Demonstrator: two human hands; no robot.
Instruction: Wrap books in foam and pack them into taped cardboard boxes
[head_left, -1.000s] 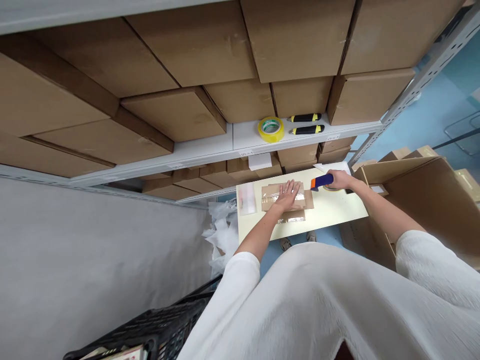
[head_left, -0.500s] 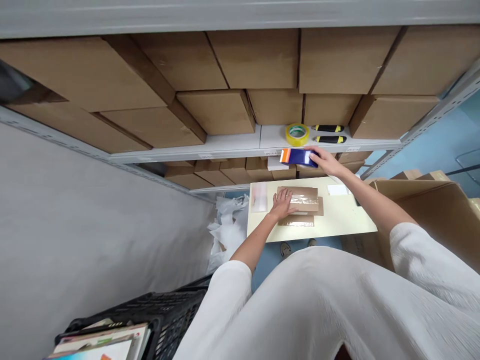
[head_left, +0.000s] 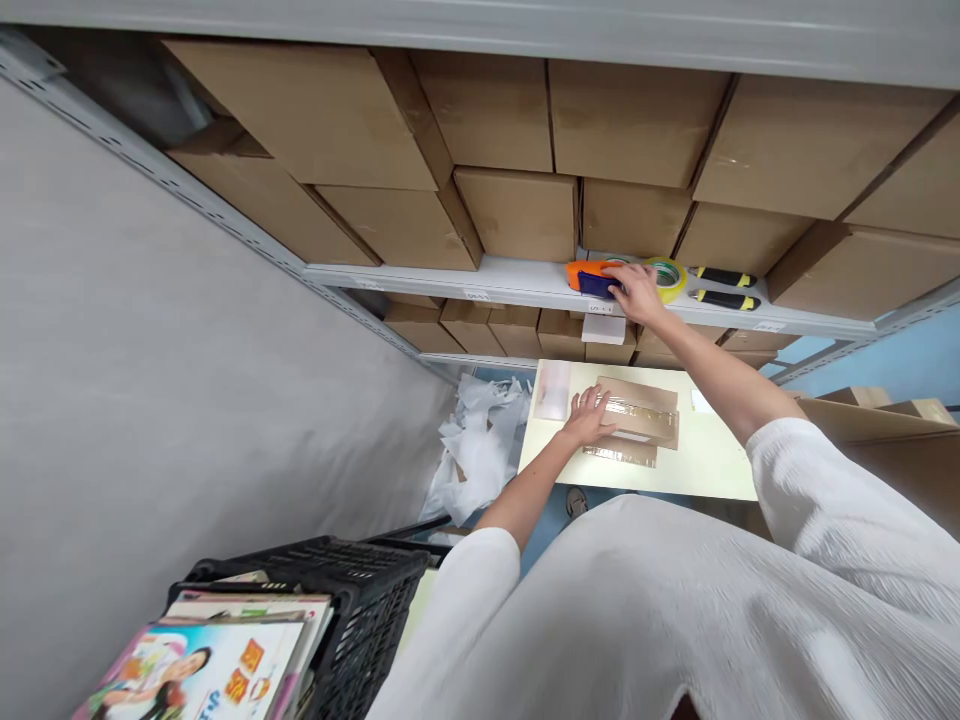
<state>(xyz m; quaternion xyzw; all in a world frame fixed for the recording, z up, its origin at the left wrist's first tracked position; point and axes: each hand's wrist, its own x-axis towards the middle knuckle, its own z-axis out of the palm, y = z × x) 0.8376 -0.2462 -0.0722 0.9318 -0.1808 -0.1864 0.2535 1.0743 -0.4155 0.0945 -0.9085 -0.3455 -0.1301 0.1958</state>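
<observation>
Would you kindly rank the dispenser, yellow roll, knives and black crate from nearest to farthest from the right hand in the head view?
1. Dispenser: held by the right hand, on its left side.
2. Yellow roll: right of the hand.
3. Knives: farther right.
4. Black crate: far lower left.

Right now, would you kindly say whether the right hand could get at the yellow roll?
Probably yes: the yellow roll lies on the shelf close beside the right hand, with nothing seen between, though that hand would likely need to release the dispenser first.
</observation>
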